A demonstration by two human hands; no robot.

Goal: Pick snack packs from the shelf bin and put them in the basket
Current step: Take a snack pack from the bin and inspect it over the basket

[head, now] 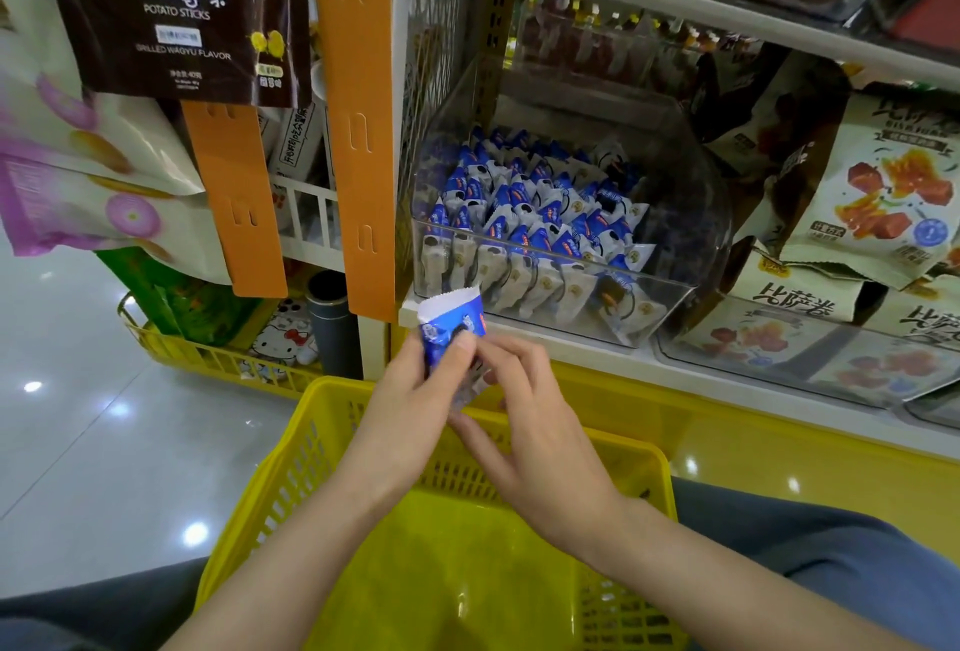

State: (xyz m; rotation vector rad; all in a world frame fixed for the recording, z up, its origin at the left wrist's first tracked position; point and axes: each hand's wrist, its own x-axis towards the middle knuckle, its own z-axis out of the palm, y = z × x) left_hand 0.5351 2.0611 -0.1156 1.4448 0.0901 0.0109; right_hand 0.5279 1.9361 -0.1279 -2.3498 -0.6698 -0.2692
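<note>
The snack pack (451,327), blue and white, stands upright between both hands, above the far rim of the yellow basket (631,444) and just in front of the shelf edge (675,377). The left hand (415,390) grips it round the middle, thumb across the blue face; the right hand (524,422) pinches its lower end, fingers curled on top and thumb beneath. The crimped top edge sticks up free of both grips.

Behind it a clear shelf bin (654,289) is packed with rows of the same blue-and-white packs (535,214). To the bin's right lie pale bags printed with red cubes (883,193). To its left hang orange display strips (358,131) and a dark potato sticks bag (192,11). Lower left, a yellow wire rack (208,357) sits on a glossy tiled floor (78,416) that mirrors the ceiling lights — the basket rests between the person's knees (831,546).
</note>
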